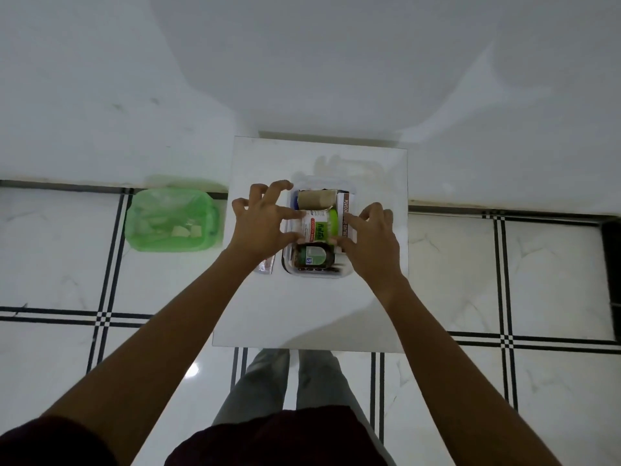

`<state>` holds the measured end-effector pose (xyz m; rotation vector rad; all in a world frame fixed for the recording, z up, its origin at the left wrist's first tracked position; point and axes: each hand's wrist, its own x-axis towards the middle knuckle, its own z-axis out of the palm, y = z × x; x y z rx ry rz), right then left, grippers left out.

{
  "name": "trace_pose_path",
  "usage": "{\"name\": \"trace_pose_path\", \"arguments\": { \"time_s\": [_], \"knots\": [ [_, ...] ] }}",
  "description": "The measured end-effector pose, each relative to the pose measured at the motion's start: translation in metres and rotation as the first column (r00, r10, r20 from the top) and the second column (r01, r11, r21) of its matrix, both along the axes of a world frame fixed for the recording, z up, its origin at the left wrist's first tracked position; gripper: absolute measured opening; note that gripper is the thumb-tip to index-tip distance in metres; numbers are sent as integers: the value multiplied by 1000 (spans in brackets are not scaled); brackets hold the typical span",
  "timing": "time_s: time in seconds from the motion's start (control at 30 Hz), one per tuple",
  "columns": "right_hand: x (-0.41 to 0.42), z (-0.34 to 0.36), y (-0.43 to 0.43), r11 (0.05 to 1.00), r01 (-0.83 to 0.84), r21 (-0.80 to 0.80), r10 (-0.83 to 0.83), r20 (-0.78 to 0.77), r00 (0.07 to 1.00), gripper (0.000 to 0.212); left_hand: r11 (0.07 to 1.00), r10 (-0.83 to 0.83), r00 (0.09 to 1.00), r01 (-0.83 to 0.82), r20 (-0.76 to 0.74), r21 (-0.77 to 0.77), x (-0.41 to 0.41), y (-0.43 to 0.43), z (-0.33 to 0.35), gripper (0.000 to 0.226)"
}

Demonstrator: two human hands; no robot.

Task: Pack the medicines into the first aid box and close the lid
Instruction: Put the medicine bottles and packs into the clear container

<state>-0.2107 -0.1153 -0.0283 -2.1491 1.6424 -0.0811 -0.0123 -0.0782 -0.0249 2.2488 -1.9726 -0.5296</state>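
A clear plastic first aid box (317,274) stands open on the small white table (319,311). Inside lie a tan bandage roll (316,199), a white and green cotton swab pack (317,227), a dark green bottle (312,255) and a white ointment carton (346,210). My left hand (265,220) and my right hand (373,237) grip the cotton swab pack from its two sides, fingers partly spread. A flat strip pack (265,265) lies on the table just left of the box, partly under my left wrist. No lid is visible.
A green plastic basket (173,222) with scraps stands on the tiled floor left of the table. The white wall rises behind. My legs show below the table's front edge. A dark object sits at the far right edge (611,260).
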Motion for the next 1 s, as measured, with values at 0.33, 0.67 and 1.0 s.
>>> {"name": "trace_pose_path", "arguments": {
  "time_s": [0.33,0.67,1.0],
  "knots": [
    [0,0,-6,998,-62,16,63,-58,996,33,996,-8,970,-13,-242,-87,8,3,-7,51],
    [-55,-43,-24,872,337,355,-357,-10,934,73,676,721,645,-574,-253,463,36,47,-49,84],
    [-43,-74,-33,794,473,380,-534,68,842,63,613,765,613,-601,-195,513,25,37,-67,39]
  ]
}}
